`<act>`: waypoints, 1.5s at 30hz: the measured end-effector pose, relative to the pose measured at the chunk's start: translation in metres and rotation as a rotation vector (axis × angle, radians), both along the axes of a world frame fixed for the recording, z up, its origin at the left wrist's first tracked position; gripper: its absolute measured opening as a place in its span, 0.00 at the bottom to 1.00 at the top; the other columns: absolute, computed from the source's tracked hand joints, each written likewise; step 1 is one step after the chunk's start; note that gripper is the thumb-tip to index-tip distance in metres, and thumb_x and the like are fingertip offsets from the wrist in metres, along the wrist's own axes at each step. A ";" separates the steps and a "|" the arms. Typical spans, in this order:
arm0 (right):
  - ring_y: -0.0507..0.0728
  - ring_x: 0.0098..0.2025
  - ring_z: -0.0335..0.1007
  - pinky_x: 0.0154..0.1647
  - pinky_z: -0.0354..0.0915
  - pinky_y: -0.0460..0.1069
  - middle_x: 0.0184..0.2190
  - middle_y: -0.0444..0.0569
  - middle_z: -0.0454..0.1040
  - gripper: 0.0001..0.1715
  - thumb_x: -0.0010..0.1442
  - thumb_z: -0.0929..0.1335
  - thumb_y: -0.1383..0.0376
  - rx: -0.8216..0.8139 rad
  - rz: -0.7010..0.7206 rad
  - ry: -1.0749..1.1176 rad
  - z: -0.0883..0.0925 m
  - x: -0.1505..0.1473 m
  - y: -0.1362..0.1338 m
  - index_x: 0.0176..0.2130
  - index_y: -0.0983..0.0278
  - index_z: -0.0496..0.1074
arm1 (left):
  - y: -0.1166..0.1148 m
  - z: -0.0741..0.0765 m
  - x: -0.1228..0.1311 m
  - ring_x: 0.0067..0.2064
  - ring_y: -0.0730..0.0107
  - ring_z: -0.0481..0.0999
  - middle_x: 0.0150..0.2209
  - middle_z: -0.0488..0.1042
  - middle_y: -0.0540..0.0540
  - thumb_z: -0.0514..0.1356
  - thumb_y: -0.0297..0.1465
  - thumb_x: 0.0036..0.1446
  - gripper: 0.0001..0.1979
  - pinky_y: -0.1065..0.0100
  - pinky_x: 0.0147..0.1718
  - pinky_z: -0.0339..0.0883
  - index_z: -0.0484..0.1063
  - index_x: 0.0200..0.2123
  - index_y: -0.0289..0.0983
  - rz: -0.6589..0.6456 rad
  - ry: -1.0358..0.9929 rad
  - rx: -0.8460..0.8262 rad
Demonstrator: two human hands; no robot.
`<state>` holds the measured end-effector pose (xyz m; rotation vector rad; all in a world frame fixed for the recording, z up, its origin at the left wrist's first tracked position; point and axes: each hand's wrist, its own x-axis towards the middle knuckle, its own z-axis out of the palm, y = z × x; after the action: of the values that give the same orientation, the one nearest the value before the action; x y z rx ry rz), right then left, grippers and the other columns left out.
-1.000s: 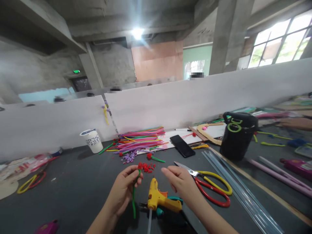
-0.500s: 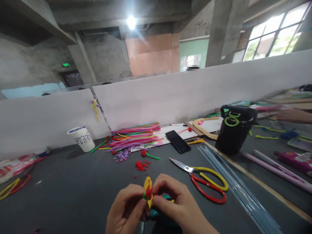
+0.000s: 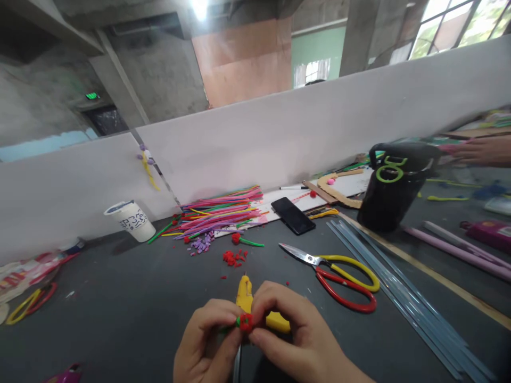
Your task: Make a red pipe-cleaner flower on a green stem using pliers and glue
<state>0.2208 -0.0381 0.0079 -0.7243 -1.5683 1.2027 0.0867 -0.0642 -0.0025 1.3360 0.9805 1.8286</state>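
A small red flower head (image 3: pixel 246 322) with a bit of green stem is pinched between my two hands. My left hand (image 3: pixel 207 338) is closed on its green end, thumb and finger together. On the red side, the fingertips of my right hand (image 3: pixel 295 330) press it. Just beyond and beneath them lies a yellow glue gun (image 3: pixel 245 292), its tip pointing away; my fingers partly cover it. Red snippets (image 3: pixel 231 259) lie ahead on the dark table, near a finished-looking red flower on a green stem (image 3: pixel 249 242).
Large scissors (image 3: pixel 347 282) lie right of my hands, then clear sticks (image 3: pixel 391 292) and a black bottle (image 3: pixel 393 191). Further back are a phone (image 3: pixel 293 215), coloured pipe cleaners (image 3: pixel 223 213), purple bits (image 3: pixel 203 243) and a white cup (image 3: pixel 131 221). Another person's hand (image 3: pixel 485 150) is at far right.
The red piece, upright and pointed before, now shows as a compact, rounded head between my fingertips. My view has tipped downward. The other person's hand has shifted a little.
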 end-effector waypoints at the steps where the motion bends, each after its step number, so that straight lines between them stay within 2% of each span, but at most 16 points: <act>1: 0.51 0.30 0.64 0.32 0.61 0.45 0.26 0.43 0.68 0.03 0.50 0.67 0.70 0.008 -0.004 -0.009 0.000 -0.001 0.000 0.27 0.63 0.68 | 0.001 0.000 -0.002 0.30 0.71 0.74 0.27 0.76 0.50 0.67 0.30 0.49 0.03 0.75 0.30 0.70 0.76 0.29 0.41 -0.007 0.003 -0.018; 4: 0.51 0.30 0.64 0.32 0.61 0.45 0.27 0.43 0.67 0.03 0.50 0.67 0.69 -0.029 -0.035 -0.005 -0.002 -0.005 0.000 0.28 0.62 0.67 | 0.005 0.001 -0.008 0.31 0.71 0.74 0.27 0.76 0.49 0.68 0.29 0.47 0.02 0.75 0.32 0.70 0.78 0.26 0.40 -0.015 0.017 -0.061; 7: 0.50 0.30 0.63 0.31 0.61 0.45 0.28 0.42 0.65 0.03 0.49 0.67 0.68 -0.134 -0.025 0.038 -0.005 -0.011 0.001 0.29 0.62 0.66 | 0.010 0.002 -0.013 0.30 0.71 0.74 0.26 0.75 0.50 0.69 0.27 0.45 0.04 0.75 0.31 0.70 0.77 0.23 0.39 -0.086 -0.012 -0.099; 12: 0.49 0.28 0.60 0.29 0.58 0.45 0.31 0.42 0.64 0.06 0.48 0.68 0.67 -0.240 0.042 0.119 -0.009 -0.021 0.003 0.31 0.63 0.67 | 0.011 0.008 -0.012 0.28 0.72 0.71 0.24 0.71 0.52 0.72 0.27 0.39 0.09 0.73 0.29 0.68 0.73 0.20 0.37 -0.159 -0.280 -0.271; 15: 0.49 0.29 0.59 0.30 0.56 0.45 0.30 0.42 0.64 0.07 0.47 0.69 0.66 -0.281 0.110 0.152 -0.012 -0.028 0.003 0.30 0.63 0.67 | 0.010 0.011 -0.011 0.26 0.74 0.70 0.24 0.70 0.53 0.72 0.27 0.38 0.11 0.73 0.28 0.67 0.71 0.20 0.37 -0.204 -0.360 -0.330; 18: 0.49 0.27 0.58 0.30 0.57 0.45 0.26 0.40 0.63 0.10 0.46 0.71 0.62 -0.349 0.160 0.225 -0.013 -0.032 0.001 0.27 0.64 0.66 | 0.009 0.012 -0.012 0.25 0.77 0.68 0.24 0.69 0.54 0.72 0.26 0.38 0.11 0.76 0.27 0.65 0.71 0.20 0.37 -0.223 -0.360 -0.340; 22: 0.46 0.20 0.57 0.23 0.56 0.43 0.20 0.40 0.65 0.15 0.44 0.72 0.58 -0.550 0.233 0.233 -0.013 -0.029 -0.003 0.26 0.66 0.69 | 0.008 0.013 -0.017 0.27 0.76 0.68 0.27 0.69 0.53 0.72 0.30 0.38 0.11 0.75 0.27 0.65 0.72 0.23 0.37 -0.287 -0.315 -0.337; 24: 0.46 0.19 0.59 0.21 0.57 0.43 0.19 0.42 0.68 0.16 0.43 0.73 0.56 -0.594 0.255 0.217 -0.012 -0.025 -0.005 0.26 0.67 0.71 | 0.009 0.013 -0.020 0.27 0.76 0.68 0.28 0.69 0.52 0.71 0.33 0.39 0.11 0.75 0.28 0.65 0.73 0.26 0.37 -0.318 -0.278 -0.335; 30: 0.46 0.18 0.62 0.21 0.59 0.42 0.18 0.42 0.70 0.18 0.43 0.74 0.54 -0.612 0.262 0.224 -0.012 -0.023 -0.008 0.25 0.67 0.72 | 0.007 0.017 -0.025 0.25 0.76 0.65 0.27 0.68 0.51 0.70 0.37 0.40 0.13 0.75 0.23 0.61 0.76 0.29 0.37 -0.433 -0.229 -0.416; 36: 0.46 0.19 0.61 0.22 0.59 0.43 0.19 0.42 0.69 0.20 0.44 0.74 0.52 -0.583 0.272 0.162 -0.012 -0.024 -0.009 0.25 0.67 0.71 | 0.006 0.022 -0.025 0.29 0.74 0.66 0.27 0.69 0.50 0.71 0.36 0.40 0.11 0.75 0.25 0.59 0.78 0.27 0.37 -0.435 -0.202 -0.408; 45: 0.46 0.19 0.57 0.20 0.56 0.42 0.19 0.42 0.65 0.20 0.47 0.72 0.52 -0.459 0.261 0.123 -0.014 -0.024 -0.007 0.24 0.67 0.71 | 0.008 0.019 -0.029 0.30 0.73 0.66 0.27 0.69 0.50 0.68 0.30 0.42 0.05 0.74 0.29 0.59 0.76 0.25 0.37 -0.482 -0.200 -0.372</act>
<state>0.1967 -0.0456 -0.0063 -0.7313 -1.3234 1.8010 0.0581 -0.0560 0.0162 1.0262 0.7624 1.3100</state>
